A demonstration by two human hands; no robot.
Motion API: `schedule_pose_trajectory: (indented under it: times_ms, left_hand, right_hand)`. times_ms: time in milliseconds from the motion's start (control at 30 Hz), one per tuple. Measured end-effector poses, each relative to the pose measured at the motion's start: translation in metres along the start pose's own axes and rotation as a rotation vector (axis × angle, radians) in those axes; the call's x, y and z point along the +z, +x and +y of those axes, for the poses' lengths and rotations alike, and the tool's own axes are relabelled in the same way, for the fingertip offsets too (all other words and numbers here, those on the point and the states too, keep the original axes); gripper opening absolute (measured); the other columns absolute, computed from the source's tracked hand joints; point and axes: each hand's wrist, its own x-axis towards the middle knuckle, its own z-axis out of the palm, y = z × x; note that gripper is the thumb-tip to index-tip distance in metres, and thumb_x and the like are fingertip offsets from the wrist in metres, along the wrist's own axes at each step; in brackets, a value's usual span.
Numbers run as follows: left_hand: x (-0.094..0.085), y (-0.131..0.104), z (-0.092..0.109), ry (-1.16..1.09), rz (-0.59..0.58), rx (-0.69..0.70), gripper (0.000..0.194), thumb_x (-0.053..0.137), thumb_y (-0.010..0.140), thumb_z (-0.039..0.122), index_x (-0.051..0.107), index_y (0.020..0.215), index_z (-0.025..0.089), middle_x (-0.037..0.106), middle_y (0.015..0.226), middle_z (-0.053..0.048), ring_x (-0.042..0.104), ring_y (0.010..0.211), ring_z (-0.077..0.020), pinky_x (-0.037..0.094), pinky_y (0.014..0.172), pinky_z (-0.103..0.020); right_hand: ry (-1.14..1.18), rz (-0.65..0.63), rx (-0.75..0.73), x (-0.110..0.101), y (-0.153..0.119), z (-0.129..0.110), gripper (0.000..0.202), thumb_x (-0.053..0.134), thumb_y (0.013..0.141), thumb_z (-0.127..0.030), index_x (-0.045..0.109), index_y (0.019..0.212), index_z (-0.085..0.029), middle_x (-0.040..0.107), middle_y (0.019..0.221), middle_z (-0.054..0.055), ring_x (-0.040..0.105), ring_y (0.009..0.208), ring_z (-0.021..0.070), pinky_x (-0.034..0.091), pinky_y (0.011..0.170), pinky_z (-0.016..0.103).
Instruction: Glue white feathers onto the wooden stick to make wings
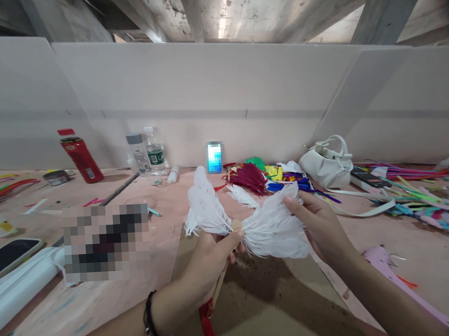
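A white feather fan point(273, 230) spreads in two wing-like halves over a brown board point(284, 295). Its middle carries a small round tan disc point(236, 224). My left hand point(214, 256) is closed around that middle, thumb pressed just below the disc. Beneath the hand a thin wooden stick point(218, 287) runs down, and a red tassel point(207, 324) hangs by its lower end. At the right half, my right hand point(321, 228) pinches the outer feathers, its thumb in front and the other fingers partly hidden. A separate-looking white feather tuft point(244, 196) shows between the halves.
Colored feathers point(247, 178) lie at the back beside a white handbag point(325, 162). A pink glue gun point(387, 264) is at right. Bottles point(155, 154), a red bottle point(83, 158) and a phone point(11, 257) are on the left. A lit screen point(214, 157) stands against the wall.
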Motion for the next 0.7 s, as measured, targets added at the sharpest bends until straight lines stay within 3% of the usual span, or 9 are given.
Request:
schedule_pose_trajectory:
  times_ms: [167, 333, 567, 700]
  left_hand:
    - [0.0020, -0.0021, 0.0033, 0.116, -0.008, 0.033, 0.021, 0.066, 0.079, 0.033, 0.060, 0.066, 0.018, 0.061, 0.057, 0.001, 0.050, 0.051, -0.0107, 0.037, 0.049, -0.022]
    - [-0.0004, -0.0011, 0.0016, 0.269, 0.071, 0.001, 0.027, 0.059, 0.078, 0.025, 0.056, 0.051, 0.019, 0.054, 0.049, 0.003, 0.048, 0.049, -0.0104, 0.034, 0.050, -0.022]
    - [-0.0023, 0.0008, -0.0047, -0.006, 0.050, -0.048, 0.020, 0.063, 0.070, 0.032, 0.056, 0.057, 0.019, 0.057, 0.054, 0.002, 0.048, 0.050, -0.0114, 0.037, 0.049, -0.023]
    - [-0.0001, 0.0012, -0.0004, 0.018, 0.054, -0.018, 0.027, 0.066, 0.075, 0.041, 0.056, 0.061, 0.020, 0.057, 0.054, 0.001, 0.048, 0.048, -0.0117, 0.036, 0.046, -0.023]
  right_hand:
    - [-0.054, 0.033, 0.012, -0.0033, 0.0000, 0.0027, 0.031, 0.078, 0.082, -0.052, 0.072, 0.087, -0.022, 0.067, 0.074, 0.001, 0.057, 0.063, 0.0169, 0.045, 0.055, 0.026]
    - [-0.108, 0.015, -0.030, -0.0048, 0.0009, 0.0052, 0.032, 0.076, 0.083, -0.052, 0.073, 0.085, -0.021, 0.069, 0.077, 0.002, 0.058, 0.069, 0.0185, 0.046, 0.059, 0.028]
    - [-0.147, 0.015, -0.028, -0.0039, 0.0017, 0.0050, 0.032, 0.074, 0.084, -0.054, 0.073, 0.082, -0.022, 0.069, 0.077, 0.002, 0.057, 0.068, 0.0182, 0.044, 0.060, 0.027]
    - [-0.140, 0.019, -0.037, -0.0032, 0.0032, 0.0062, 0.032, 0.074, 0.084, -0.054, 0.074, 0.085, -0.022, 0.070, 0.080, 0.003, 0.058, 0.072, 0.0196, 0.046, 0.063, 0.028]
